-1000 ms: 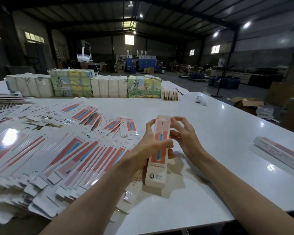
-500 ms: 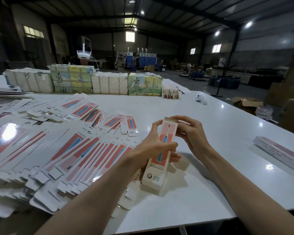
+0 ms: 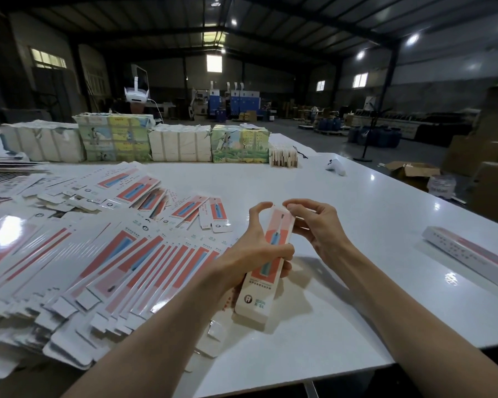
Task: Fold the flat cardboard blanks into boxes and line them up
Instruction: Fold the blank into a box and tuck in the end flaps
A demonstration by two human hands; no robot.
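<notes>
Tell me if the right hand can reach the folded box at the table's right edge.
Probably yes: only bare table lies between the right hand and the folded box, though it pinches the held box.

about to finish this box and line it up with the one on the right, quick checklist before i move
1. Left hand grips the box round its middle: ok.
2. Right hand is at the box's top end, fingers curled onto it: ok.
3. Top flap fully tucked in: cannot tell, the fingers cover it.
4. Box body squared up, not flat: ok.
5. Finished box lies on the table to the right, with bare surface beside it for the next one: ok.
6. Flat blanks piled to the left, near the left hand: ok.
</notes>
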